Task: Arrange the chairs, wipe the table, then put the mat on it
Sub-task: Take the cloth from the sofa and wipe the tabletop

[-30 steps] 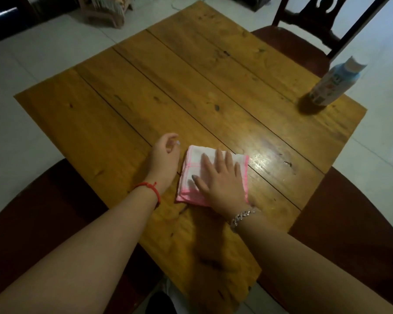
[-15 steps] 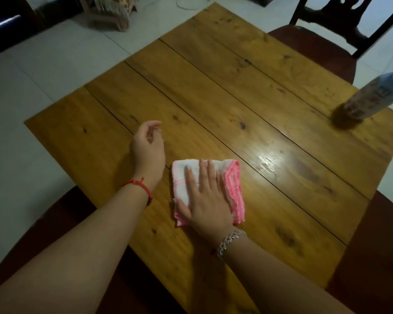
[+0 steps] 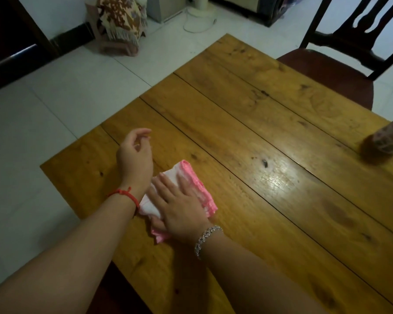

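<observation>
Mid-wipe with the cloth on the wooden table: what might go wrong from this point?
1. The bottle stands on the table at the picture's right edge. A wide sweep by the right hand, which lies flat on the cloth, could knock it over.
2. The left hand sits right beside the cloth, with its wrist at the cloth's edge. A stroke that way may bump it or bunch the folded cloth.
</observation>
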Motion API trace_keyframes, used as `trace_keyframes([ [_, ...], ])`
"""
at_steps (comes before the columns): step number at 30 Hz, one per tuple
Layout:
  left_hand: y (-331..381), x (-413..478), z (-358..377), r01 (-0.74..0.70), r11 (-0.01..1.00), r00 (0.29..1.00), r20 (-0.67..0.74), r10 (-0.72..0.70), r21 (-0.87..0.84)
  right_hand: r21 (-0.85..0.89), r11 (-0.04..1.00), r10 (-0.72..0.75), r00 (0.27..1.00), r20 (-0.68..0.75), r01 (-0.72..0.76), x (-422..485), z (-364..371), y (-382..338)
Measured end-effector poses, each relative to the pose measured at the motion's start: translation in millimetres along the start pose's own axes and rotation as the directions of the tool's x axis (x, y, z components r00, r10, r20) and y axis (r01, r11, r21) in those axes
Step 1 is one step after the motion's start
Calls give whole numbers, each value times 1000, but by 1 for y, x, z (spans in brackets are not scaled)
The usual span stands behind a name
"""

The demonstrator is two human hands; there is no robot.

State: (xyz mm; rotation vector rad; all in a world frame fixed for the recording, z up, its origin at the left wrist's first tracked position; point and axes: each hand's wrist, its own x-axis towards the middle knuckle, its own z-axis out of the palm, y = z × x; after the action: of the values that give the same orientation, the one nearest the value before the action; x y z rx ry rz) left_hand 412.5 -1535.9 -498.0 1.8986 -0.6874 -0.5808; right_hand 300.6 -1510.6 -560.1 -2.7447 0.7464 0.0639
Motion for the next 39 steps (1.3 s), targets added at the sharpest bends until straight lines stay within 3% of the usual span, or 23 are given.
trace_keyframes([
  [9, 26, 4, 53, -17, 1000, 1000, 3, 17, -7, -32, 914, 399, 911, -102, -404, -14, -20, 118],
  [19, 50, 9, 130, 18, 997, 999, 45, -15, -79, 52, 682, 726, 668, -163, -729, -65, -54, 263],
  [24, 58, 20, 159, 12, 995, 999, 52, -7, -101, 135, 622, 781, 599, -174, -772, -50, -66, 312],
  [36, 51, 44, 161, -39, 995, 994, 99, 48, -93, 156, 624, 780, 595, -195, -766, 27, -89, 362],
  [39, 39, 47, 147, -17, 998, 993, 117, 24, -64, 144, 653, 756, 630, -177, -744, 61, -91, 364],
])
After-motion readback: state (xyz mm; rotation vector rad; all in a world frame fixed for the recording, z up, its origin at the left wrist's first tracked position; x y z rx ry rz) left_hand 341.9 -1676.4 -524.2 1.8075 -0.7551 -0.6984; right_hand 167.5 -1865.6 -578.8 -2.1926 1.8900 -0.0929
